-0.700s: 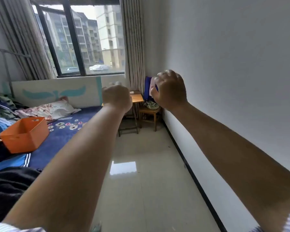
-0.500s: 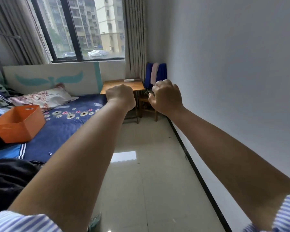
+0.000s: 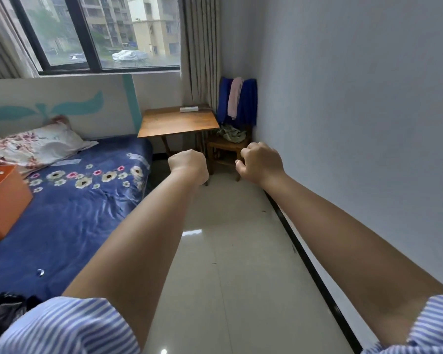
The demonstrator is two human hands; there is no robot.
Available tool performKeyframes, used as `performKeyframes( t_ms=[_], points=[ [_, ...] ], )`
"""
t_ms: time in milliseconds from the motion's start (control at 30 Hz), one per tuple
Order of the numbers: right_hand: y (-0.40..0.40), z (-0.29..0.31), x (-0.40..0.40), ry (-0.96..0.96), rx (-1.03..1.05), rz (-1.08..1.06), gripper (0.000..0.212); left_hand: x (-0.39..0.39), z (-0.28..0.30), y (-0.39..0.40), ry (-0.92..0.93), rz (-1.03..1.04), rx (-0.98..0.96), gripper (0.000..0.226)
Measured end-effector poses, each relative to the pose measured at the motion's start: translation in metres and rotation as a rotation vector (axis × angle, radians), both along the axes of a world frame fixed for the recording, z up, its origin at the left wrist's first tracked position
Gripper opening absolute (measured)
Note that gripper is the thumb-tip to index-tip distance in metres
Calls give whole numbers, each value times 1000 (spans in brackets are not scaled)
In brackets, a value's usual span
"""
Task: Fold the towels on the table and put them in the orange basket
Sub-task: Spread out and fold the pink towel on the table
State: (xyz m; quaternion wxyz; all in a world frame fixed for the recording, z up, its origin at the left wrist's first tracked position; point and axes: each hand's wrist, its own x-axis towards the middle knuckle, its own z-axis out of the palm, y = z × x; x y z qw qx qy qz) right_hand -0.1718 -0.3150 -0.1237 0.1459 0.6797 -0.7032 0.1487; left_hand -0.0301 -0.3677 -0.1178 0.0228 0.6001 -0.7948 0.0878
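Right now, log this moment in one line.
left hand: fist, empty | right hand: curled, empty | orange basket: on bed | towels: not held

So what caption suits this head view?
Both fists, left hand and right hand, stretched toward a wooden table.

Premises are a small bedroom in a private dwelling. A bed [image 3: 69, 213] with a blue floral cover stands along the left side, a flowered pillow [image 3: 33, 145] at its head against a white headboard [image 3: 56, 103] painted with a teal motif. A large dark-framed window [image 3: 95, 34] with curtains [image 3: 201, 47] either side looks out on apartment blocks and a covered car, so the room sits low in a residential estate. A small wooden table [image 3: 177, 122] carrying a power strip [image 3: 189, 108] occupies the far corner, beside a wooden chair [image 3: 228, 149] draped with blue and pink cloths [image 3: 238, 100]. Floor is glossy pale tile [image 3: 241, 264]; walls are plain white.
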Motion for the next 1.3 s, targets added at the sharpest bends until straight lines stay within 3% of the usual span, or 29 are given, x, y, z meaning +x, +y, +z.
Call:
performKeyframes(
  t_ms=[433,833,1000,1300],
  points=[
    [-291,1,-146,132,1,40,35,-115,4,-294,89,32,67,19],
    [-574,-12,-243,-25,1,-8,33,-192,5,-573,109,69,24,22],
    [-704,-16,-271,-49,13,-47,33,-221,1,-713,57,16,49,28],
    [-871,-21,-340,-92,62,-150,30,-298,-5,-900,106,-117,87,16]
  ],
)
